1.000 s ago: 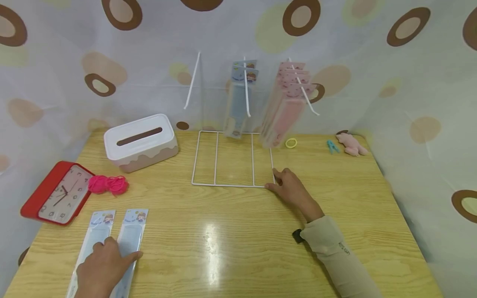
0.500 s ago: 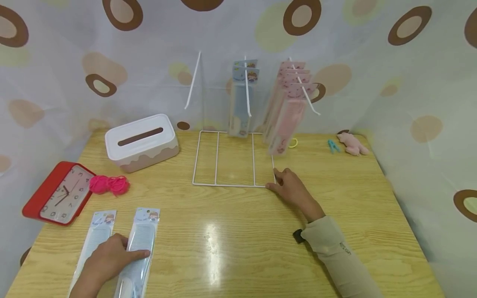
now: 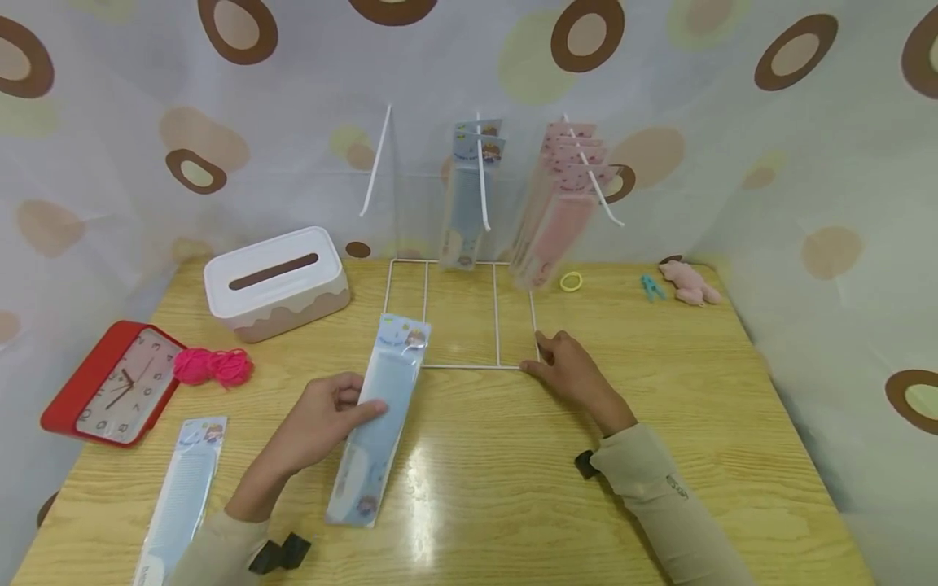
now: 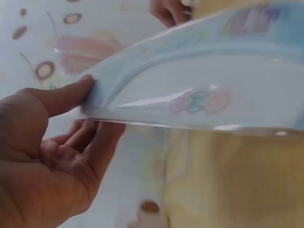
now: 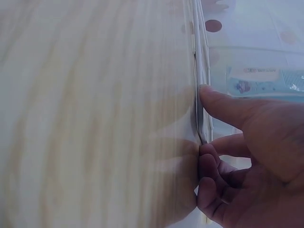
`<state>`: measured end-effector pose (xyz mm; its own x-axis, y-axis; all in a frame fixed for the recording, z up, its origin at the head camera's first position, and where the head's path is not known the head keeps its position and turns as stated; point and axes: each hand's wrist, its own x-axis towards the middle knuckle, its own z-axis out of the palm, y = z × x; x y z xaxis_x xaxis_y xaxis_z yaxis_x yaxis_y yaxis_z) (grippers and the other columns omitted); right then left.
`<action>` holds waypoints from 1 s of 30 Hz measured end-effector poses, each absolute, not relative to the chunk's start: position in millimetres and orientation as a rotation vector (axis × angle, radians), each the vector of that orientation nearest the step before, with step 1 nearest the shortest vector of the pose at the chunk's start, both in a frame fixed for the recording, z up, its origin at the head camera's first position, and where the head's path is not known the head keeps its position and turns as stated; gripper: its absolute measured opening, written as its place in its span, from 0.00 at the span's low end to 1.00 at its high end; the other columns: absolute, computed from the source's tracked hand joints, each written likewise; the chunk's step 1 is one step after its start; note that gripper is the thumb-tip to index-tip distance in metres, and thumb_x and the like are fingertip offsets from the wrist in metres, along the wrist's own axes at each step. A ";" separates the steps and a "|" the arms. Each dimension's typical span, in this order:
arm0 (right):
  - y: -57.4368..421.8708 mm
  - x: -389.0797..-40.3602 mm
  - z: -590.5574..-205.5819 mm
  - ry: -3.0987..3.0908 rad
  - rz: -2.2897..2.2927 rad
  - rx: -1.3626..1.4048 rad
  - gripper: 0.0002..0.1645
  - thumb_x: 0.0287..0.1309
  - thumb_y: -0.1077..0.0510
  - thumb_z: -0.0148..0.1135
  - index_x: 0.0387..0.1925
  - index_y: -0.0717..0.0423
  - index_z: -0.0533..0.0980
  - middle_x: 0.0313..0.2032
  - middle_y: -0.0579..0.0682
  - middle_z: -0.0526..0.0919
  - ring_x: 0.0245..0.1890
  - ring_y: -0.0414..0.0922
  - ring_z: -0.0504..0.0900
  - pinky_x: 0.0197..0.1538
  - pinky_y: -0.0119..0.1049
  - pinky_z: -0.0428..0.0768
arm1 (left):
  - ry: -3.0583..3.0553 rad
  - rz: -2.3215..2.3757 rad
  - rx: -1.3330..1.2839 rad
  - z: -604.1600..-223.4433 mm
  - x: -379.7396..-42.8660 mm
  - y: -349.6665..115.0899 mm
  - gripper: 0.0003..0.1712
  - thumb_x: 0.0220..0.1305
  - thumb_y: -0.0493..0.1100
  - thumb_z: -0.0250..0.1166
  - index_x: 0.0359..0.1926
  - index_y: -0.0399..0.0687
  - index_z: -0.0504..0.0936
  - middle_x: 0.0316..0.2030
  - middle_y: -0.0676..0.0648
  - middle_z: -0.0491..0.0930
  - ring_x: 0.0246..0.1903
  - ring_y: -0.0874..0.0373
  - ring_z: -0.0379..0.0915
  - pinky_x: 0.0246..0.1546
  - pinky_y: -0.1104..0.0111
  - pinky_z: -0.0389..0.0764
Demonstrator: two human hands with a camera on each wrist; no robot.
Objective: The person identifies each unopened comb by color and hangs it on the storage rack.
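Note:
My left hand (image 3: 311,423) pinches a packaged blue comb (image 3: 396,376) between thumb and fingers. The pack is raised and tilted, its card end overlapping the left front corner of the white wire rack (image 3: 469,366). In the left wrist view the comb's handle end (image 4: 199,102) fills much of the picture. My right hand (image 3: 575,378) grips the rack's front right corner, the thumb on the wire (image 5: 199,71) and the fingers curled beside it. Another packaged blue comb (image 3: 183,480) lies on the table at the left.
Blue comb packs (image 3: 466,203) hang on the middle prong and pink comb packs (image 3: 560,228) on the right prong; the left prong (image 3: 376,163) is bare. Around stand a tissue box (image 3: 278,281), red clock (image 3: 91,382), pink yarn (image 3: 212,366), yellow ring (image 3: 571,282), teal clip (image 3: 652,287) and pink toy (image 3: 690,283).
My left hand has picked the right-hand comb pack off the table and carried it up and right toward the rack. The right hand stays on the rack's corner. The hanging packs have swung.

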<state>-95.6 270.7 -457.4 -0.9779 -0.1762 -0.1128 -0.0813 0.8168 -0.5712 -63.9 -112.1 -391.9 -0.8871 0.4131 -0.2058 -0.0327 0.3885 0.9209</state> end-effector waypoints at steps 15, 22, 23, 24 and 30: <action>271.9 -96.6 -459.1 2.867 -0.880 -0.190 0.43 0.64 0.51 0.67 0.69 0.71 0.61 0.26 0.51 0.63 0.25 0.44 0.58 0.31 0.38 0.62 | 2.233 1.834 0.751 -316.6 -94.8 -22.7 0.13 0.63 0.39 0.71 0.45 0.36 0.82 0.40 0.42 0.88 0.39 0.52 0.86 0.36 0.62 0.87; 271.5 -97.1 -460.5 2.863 -0.858 -0.207 0.42 0.65 0.51 0.66 0.69 0.71 0.63 0.27 0.51 0.64 0.25 0.44 0.58 0.31 0.38 0.62 | 2.277 1.821 0.696 -322.4 -102.3 -19.4 0.13 0.64 0.40 0.70 0.46 0.36 0.82 0.40 0.42 0.88 0.39 0.52 0.85 0.36 0.61 0.87; 271.5 -97.0 -460.5 2.863 -0.857 -0.210 0.42 0.65 0.51 0.66 0.69 0.71 0.63 0.27 0.51 0.64 0.25 0.44 0.58 0.31 0.38 0.62 | 2.290 1.817 0.680 -324.4 -104.7 -18.8 0.13 0.64 0.40 0.70 0.46 0.37 0.82 0.40 0.42 0.88 0.40 0.52 0.85 0.36 0.60 0.87; 271.5 -96.9 -460.4 2.862 -0.859 -0.210 0.42 0.65 0.51 0.66 0.69 0.71 0.63 0.27 0.51 0.64 0.25 0.44 0.58 0.31 0.38 0.63 | 2.302 1.815 0.666 -326.1 -107.6 -17.7 0.14 0.64 0.41 0.70 0.46 0.37 0.82 0.40 0.42 0.88 0.40 0.51 0.85 0.36 0.60 0.87; 272.4 -97.2 -460.3 2.871 -0.871 -0.239 0.40 0.64 0.52 0.67 0.67 0.74 0.66 0.25 0.51 0.63 0.25 0.44 0.57 0.31 0.38 0.62 | 2.340 1.874 0.625 -340.4 -148.4 -0.9 0.17 0.64 0.45 0.70 0.48 0.37 0.83 0.40 0.41 0.88 0.39 0.52 0.86 0.38 0.61 0.86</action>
